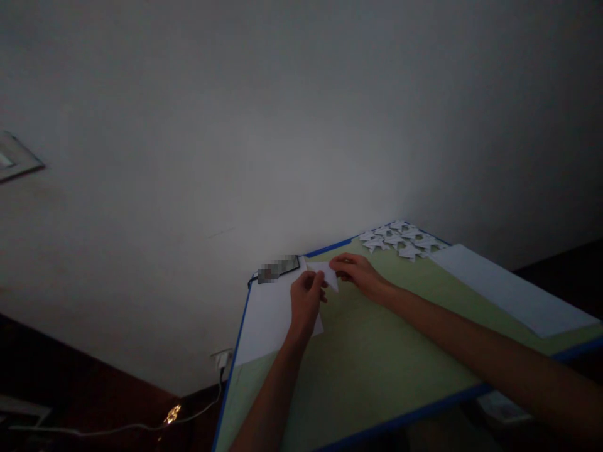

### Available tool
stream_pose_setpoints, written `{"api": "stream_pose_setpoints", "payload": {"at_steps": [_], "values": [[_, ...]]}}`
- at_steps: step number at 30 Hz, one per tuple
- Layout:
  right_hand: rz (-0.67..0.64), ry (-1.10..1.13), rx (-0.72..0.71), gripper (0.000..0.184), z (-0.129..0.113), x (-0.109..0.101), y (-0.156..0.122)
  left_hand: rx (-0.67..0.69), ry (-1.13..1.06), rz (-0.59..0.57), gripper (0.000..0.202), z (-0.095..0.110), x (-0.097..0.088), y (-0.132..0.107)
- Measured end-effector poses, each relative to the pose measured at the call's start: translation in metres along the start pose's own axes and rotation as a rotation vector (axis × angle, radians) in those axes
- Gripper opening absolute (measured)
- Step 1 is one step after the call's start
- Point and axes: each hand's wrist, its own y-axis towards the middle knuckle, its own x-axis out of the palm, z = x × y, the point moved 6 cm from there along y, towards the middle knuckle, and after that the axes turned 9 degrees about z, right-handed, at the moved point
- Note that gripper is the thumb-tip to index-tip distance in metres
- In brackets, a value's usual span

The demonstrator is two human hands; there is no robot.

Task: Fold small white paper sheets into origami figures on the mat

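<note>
A small piece of folded white paper [330, 276] with a pointed lower corner is held up between both hands over the green table. My left hand [307, 298] pinches its lower left side between thumb and fingers. At the upper right edge, my right hand [357, 274] grips it with the fingertips. Beneath and left of my left hand lies a flat white sheet [271, 326]. Several folded white paper shapes [398, 238] with pointed ends are grouped at the table's far right corner.
The green table [377, 351] has a blue edge and stands against a grey wall. A phone-like dark device [289, 265] lies at the far left corner. More white paper [513, 289] covers the right side. A plug with a white cable [221, 361] sits in the wall at left.
</note>
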Motion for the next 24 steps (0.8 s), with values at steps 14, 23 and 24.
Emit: {"api": "stream_pose_setpoints", "payload": {"at_steps": [14,23,24], "values": [[-0.180,-0.111,-0.103,0.027,-0.002,0.011,-0.003,-0.039,-0.095,0.030,0.034,0.002,-0.002,0.001],[-0.202,-0.228,-0.270,0.026,-0.012,0.016,-0.007,-0.041,-0.132,0.012,0.027,0.003,-0.002,0.001],[-0.210,-0.225,-0.280,0.027,-0.012,0.016,-0.008,-0.052,-0.133,0.015,0.027,0.002,-0.002,0.001]]}}
